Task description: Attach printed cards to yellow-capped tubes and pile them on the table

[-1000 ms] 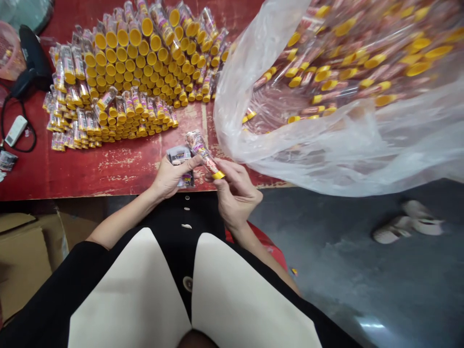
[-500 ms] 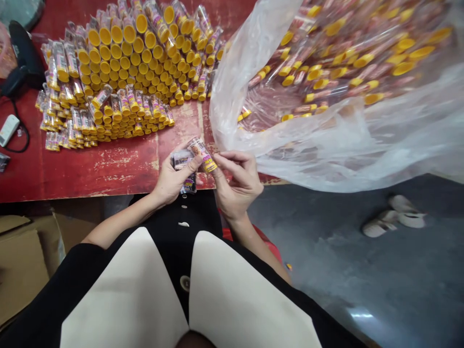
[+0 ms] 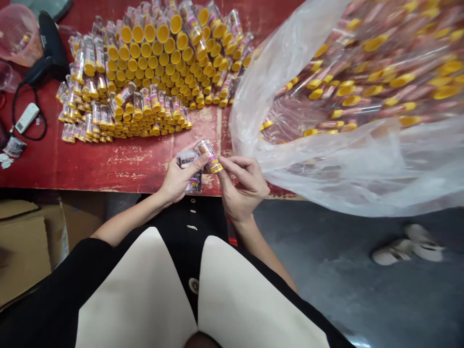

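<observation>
My left hand (image 3: 178, 179) is closed round a small stack of flat printed plastic sleeves (image 3: 195, 181), its thumb lying across the top. Above that thumb, a rounded, tube-shaped printed sleeve (image 3: 210, 157) in pink, yellow and brown leans between the two hands. My right hand (image 3: 244, 186) pinches this sleeve's right side with thumb and forefinger, the other fingers curled. Both hands are just over the front edge of the red table (image 3: 145, 169). Whether anything is inside the rounded sleeve cannot be made out.
Behind my hands rises a pile of clear tubes with yellow caps (image 3: 163, 63). To the right a big translucent bag (image 3: 326, 159) holds many more. A black heat gun (image 3: 50, 46), pink basket (image 3: 21, 38) and white power strip (image 3: 27, 118) lie left. Shoes (image 3: 409, 246) are on the floor.
The whole view has shifted, so the table things appear farther right and more of the pink basket shows. Both hands keep nearly the same hold on the sleeves.
</observation>
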{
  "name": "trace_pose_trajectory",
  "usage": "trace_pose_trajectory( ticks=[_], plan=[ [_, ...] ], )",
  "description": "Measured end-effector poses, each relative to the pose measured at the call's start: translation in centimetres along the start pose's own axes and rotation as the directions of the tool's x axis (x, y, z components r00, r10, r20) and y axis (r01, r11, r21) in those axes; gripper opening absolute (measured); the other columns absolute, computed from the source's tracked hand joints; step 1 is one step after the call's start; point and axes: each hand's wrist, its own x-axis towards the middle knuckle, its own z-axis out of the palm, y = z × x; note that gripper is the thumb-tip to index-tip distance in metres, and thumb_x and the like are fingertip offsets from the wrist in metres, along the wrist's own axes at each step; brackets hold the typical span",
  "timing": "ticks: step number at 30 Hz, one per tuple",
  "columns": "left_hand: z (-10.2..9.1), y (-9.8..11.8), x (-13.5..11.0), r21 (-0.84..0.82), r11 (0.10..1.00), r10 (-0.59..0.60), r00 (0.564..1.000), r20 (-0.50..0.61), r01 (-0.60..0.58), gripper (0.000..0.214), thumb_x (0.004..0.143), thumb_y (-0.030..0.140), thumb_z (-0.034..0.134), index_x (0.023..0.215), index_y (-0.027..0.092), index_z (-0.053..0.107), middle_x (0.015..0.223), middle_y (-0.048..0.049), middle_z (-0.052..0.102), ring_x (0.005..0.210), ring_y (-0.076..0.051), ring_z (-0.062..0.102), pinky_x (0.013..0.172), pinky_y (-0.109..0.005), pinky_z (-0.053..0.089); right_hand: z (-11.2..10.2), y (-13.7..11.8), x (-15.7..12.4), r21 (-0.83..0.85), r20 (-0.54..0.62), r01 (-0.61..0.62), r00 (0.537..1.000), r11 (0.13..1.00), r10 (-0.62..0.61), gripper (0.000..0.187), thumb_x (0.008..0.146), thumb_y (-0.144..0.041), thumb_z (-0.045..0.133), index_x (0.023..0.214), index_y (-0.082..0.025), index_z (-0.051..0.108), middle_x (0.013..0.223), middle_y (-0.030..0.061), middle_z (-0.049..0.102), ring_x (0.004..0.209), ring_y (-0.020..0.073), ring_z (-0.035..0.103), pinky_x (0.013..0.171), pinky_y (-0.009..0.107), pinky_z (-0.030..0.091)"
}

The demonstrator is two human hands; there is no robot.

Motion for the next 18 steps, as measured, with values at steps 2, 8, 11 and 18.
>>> trace_pose_trajectory(
  ticks=[2, 8, 11, 18],
  plan=[
    [-0.4, 0.2, 0.1, 0.005, 1.000, 0.001, 1.000, -0.027, -0.001, 0.047, 0.069, 0.036, 0.088, 0.110, 0.019, 0.073, 0.086, -0.0014, 0.071, 0.061, -0.011, 0.064, 0.049, -0.020, 0.055, 0.4, 0.1, 0.2, -0.001, 0.005, 0.003, 1.000, 1.000, -0.003, 0.029, 0.085, -0.018, 0.073, 0.110, -0.030, 0.078, 0.092, 0.0022, 0.071, 0.085, 0.0140, 0.068, 0.076, 0.032, 0.057],
    [-2.1, 3.1, 1.4, -0.135, 0.987, 0.058, 0.979, -0.197, -0.086, 0.043, 0.086, 0.034, 0.074, 0.126, 0.021, 0.065, 0.102, -0.0054, 0.075, 0.076, -0.014, 0.073, 0.063, -0.021, 0.057, 7.1, 0.8, 4.2, 0.147, 0.036, -0.012, 0.999, 0.989, 0.007, 0.018, 0.089, -0.027, 0.070, 0.104, -0.026, 0.079, 0.093, 0.0033, 0.070, 0.090, 0.0141, 0.067, 0.079, 0.031, 0.057],
    [-3.9, 4.5, 1.8, -0.193, 0.967, 0.104, 0.952, -0.288, -0.164, 0.046, 0.088, 0.032, 0.071, 0.131, 0.020, 0.060, 0.094, -0.0056, 0.076, 0.070, -0.013, 0.072, 0.060, -0.020, 0.054, 13.5, 1.8, 7.8, 0.171, 0.044, 0.052, 0.997, 0.984, -0.060, 0.022, 0.094, -0.036, 0.062, 0.104, -0.025, 0.078, 0.094, 0.0039, 0.067, 0.093, 0.0144, 0.065, 0.085, 0.034, 0.056],
    [-10.8, 9.3, 5.5, 0.507, 0.688, 0.708, 0.634, -0.312, -0.519, 0.049, 0.074, 0.028, 0.084, 0.119, 0.022, 0.068, 0.105, -0.0059, 0.074, 0.079, -0.012, 0.069, 0.072, -0.022, 0.054, 18.2, 2.3, 9.2, 0.089, 0.210, 0.168, 0.960, 0.982, -0.183, 0.024, 0.095, -0.037, 0.059, 0.105, -0.024, 0.076, 0.102, 0.0082, 0.069, 0.102, 0.0191, 0.062, 0.097, 0.041, 0.051]
  ],
)
